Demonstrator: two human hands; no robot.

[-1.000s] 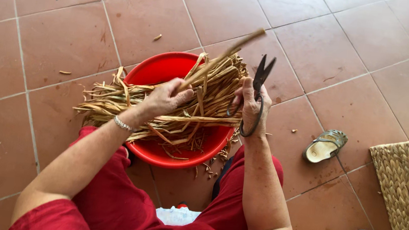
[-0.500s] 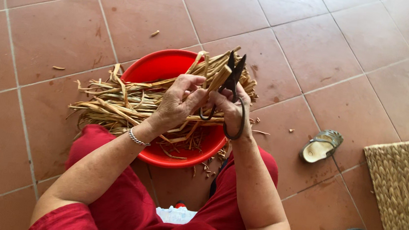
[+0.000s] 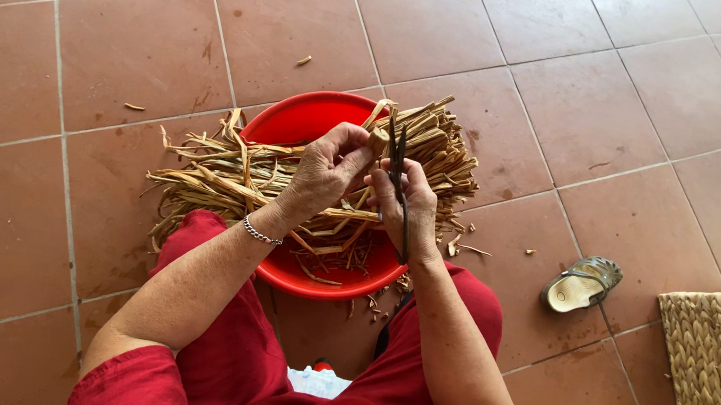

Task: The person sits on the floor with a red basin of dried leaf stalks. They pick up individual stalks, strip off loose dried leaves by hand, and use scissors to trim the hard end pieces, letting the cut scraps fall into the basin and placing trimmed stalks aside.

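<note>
Hands are seen from above over a red basin (image 3: 298, 122) set on a terracotta tile floor (image 3: 112, 38). On the left, a loose heap of dried plant strips (image 3: 222, 172) is laid across the basin, its long axis running left to right, the frayed ends spilling past the rim on both sides. The left hand (image 3: 321, 172), marked by a silver bracelet (image 3: 261, 235) at the wrist, is closed around the upper end of a single strip (image 3: 379, 123), which is held up just above the heap and in front of the knuckles. Just beside it, almost touching, the right hand (image 3: 408, 207) is wrapped around a pair of black shears (image 3: 398, 175), held upright with the blades pointing away from the body and set against the raised strip; whether the blades are parted cannot be told. The strip is thus held between the two hands, slightly nearer the left, with the heap below and to the left of both. Red trousers (image 3: 230, 366) are seen at the lower edge, with the knees drawn up on either side of the basin. Small clippings (image 3: 463, 239) are scattered on the tiles to the right, followed by an overturned sandal (image 3: 582, 284) and, at the far right edge, a woven mat (image 3: 714, 369).
</note>
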